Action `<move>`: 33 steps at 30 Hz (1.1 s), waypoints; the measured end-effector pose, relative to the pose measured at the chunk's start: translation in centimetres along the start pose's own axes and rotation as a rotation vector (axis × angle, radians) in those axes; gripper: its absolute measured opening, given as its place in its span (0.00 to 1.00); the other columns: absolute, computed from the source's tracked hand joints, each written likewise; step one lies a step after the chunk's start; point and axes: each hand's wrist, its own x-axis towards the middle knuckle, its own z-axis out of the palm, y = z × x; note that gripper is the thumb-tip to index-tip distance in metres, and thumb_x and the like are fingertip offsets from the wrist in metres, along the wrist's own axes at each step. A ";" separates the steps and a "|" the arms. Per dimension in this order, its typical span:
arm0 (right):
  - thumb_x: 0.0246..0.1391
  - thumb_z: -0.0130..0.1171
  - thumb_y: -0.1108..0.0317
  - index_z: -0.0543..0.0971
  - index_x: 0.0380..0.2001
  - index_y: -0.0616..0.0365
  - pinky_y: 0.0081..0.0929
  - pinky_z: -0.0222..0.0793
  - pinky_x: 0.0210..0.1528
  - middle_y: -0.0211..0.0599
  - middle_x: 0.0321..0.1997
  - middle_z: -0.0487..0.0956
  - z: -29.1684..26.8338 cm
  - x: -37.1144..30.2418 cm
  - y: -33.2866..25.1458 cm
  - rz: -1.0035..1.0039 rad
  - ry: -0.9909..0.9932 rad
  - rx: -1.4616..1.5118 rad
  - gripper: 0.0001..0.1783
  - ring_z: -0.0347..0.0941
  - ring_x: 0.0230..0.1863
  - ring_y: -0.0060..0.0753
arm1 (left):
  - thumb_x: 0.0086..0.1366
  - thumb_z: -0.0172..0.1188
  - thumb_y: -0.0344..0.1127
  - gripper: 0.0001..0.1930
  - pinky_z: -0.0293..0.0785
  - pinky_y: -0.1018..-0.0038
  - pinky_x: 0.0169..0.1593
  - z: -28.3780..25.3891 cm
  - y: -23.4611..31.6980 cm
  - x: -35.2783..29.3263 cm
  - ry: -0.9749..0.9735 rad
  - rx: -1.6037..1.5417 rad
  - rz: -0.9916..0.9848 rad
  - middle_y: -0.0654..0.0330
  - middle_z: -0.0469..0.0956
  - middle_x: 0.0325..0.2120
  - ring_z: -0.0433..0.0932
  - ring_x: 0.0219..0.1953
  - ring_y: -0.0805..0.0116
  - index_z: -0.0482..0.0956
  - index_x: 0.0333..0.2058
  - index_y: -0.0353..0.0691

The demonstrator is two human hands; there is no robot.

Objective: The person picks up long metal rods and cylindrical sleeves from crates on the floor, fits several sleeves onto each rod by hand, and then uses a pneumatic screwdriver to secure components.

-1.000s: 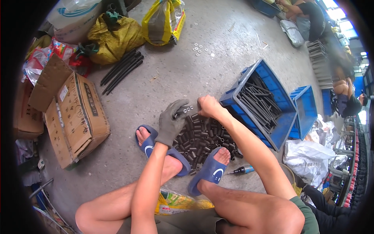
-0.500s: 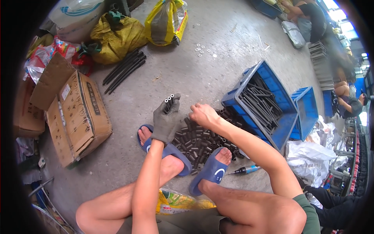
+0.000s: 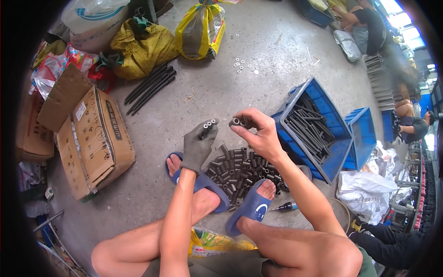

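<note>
My left hand (image 3: 197, 147), in a grey glove, is closed round several thin black rods (image 3: 209, 123) whose pale ring-shaped ends point up. Facing it across a small gap, my bare right hand (image 3: 262, 136) pinches short black tubes (image 3: 236, 121) between thumb and fingers, their open ends toward the left hand. Below both hands lies a loose pile of short black tubes (image 3: 237, 168) on the floor, between my blue slippers (image 3: 251, 207). How far the rods reach down inside the glove is hidden.
Right of the pile, a tilted blue crate (image 3: 339, 150) holds long black rods, with another blue crate (image 3: 362, 134) behind. A screwdriver-like tool (image 3: 286, 206) lies by my right foot. Leftward are a cardboard box (image 3: 94, 138) and a rod bundle (image 3: 150, 87); small white rings (image 3: 238, 65) lie ahead.
My right hand has come up from above the pile and turned, now showing short black tubes in its fingers. The left hand has shifted slightly right and down, still gripping the rods.
</note>
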 end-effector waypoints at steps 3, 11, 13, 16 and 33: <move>0.54 0.75 0.73 0.83 0.44 0.62 0.27 0.79 0.40 0.40 0.42 0.84 0.8 1.2 -1.9 -0.191 0.029 0.006 0.15 0.83 0.38 0.32 | 0.67 0.71 0.33 0.14 0.82 0.70 0.43 -0.5 0.0 0.1 -0.038 0.137 0.166 0.51 0.89 0.41 0.88 0.39 0.69 0.87 0.51 0.41; 0.51 0.74 0.77 0.83 0.44 0.62 0.26 0.79 0.42 0.38 0.43 0.84 0.4 1.8 -1.3 -0.305 -0.057 -0.137 0.16 0.82 0.38 0.31 | 0.66 0.71 0.34 0.14 0.81 0.68 0.40 -0.4 0.1 0.8 -0.100 0.144 0.204 0.50 0.88 0.37 0.88 0.37 0.66 0.88 0.50 0.45; 0.51 0.74 0.77 0.84 0.43 0.61 0.29 0.79 0.41 0.38 0.42 0.84 0.1 2.3 -1.4 -0.408 -0.081 -0.205 0.16 0.82 0.37 0.37 | 0.66 0.70 0.35 0.14 0.81 0.68 0.39 -0.9 -0.1 1.0 -0.157 0.189 0.148 0.50 0.87 0.37 0.88 0.36 0.64 0.87 0.50 0.46; 0.51 0.74 0.75 0.84 0.43 0.60 0.33 0.79 0.40 0.39 0.42 0.84 -0.1 2.6 -1.5 -0.484 -0.084 -0.288 0.15 0.81 0.37 0.42 | 0.66 0.70 0.35 0.14 0.81 0.67 0.39 -1.0 -0.1 1.1 -0.150 0.199 0.208 0.51 0.87 0.36 0.88 0.35 0.61 0.87 0.50 0.47; 0.50 0.75 0.72 0.85 0.43 0.59 0.37 0.80 0.43 0.41 0.43 0.84 -1.0 1.9 -2.2 -0.400 -0.150 -0.328 0.16 0.83 0.42 0.47 | 0.64 0.69 0.23 0.16 0.82 0.72 0.45 -0.8 0.9 0.8 -0.222 0.142 0.123 0.56 0.90 0.43 0.87 0.42 0.72 0.87 0.51 0.39</move>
